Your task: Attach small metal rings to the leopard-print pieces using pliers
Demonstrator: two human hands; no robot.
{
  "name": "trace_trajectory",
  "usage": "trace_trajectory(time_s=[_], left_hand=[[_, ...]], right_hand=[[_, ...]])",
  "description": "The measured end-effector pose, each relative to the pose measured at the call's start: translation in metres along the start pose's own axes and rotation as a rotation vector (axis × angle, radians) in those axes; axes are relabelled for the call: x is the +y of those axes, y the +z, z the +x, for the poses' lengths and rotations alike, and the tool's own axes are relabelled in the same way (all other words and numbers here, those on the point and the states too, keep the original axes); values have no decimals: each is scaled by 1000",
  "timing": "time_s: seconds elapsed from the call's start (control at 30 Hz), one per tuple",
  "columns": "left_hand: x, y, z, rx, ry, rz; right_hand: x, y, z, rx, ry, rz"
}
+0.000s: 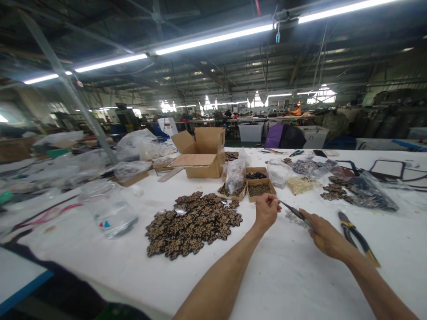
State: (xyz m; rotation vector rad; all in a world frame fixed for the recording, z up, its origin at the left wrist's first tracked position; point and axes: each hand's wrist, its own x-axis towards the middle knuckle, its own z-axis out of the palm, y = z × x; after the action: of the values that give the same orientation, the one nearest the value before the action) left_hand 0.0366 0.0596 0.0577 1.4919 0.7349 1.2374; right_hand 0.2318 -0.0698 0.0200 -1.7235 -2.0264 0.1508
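Observation:
My left hand (pixel 267 211) is closed in a pinch above the table, just in front of a small box of tiny brass-coloured parts (pixel 259 190). Whatever lies between its fingertips is too small to make out. In my right hand (pixel 325 233) is a slim dark pair of tweezers (pixel 296 212), its tip close to the left fingertips. Small clear pieces (pixel 295 218) lie on the table under the tweezers. To the left spreads a heap of flower-shaped brown-and-black patterned pieces (pixel 196 224). Pliers with black-and-yellow handles (pixel 356 238) lie right of my right hand.
Behind the heap stands an open cardboard box (pixel 203 171). A clear water-filled container (pixel 115 218) sits at the left. Plastic bags (pixel 235 175), a bag of gold-coloured parts (pixel 302 184) and more patterned pieces (pixel 333 189) lie along the white table (pixel 283 280).

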Motion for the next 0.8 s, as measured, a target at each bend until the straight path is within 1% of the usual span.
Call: trace_trajectory(time_s=[0.13, 0.37, 0.57, 0.8], left_hand=[[-3, 0, -2, -15, 25, 47], [-4, 1, -2, -26, 38, 78], [2, 1, -6, -16, 79, 175], [12, -1, -11, -32, 203, 308]], right_hand=[[-4, -3, 1, 26, 23, 12], [-6, -4, 3, -15, 26, 60], [-7, -2, 3, 13, 14, 25], [-9, 2, 4, 40, -15, 35]])
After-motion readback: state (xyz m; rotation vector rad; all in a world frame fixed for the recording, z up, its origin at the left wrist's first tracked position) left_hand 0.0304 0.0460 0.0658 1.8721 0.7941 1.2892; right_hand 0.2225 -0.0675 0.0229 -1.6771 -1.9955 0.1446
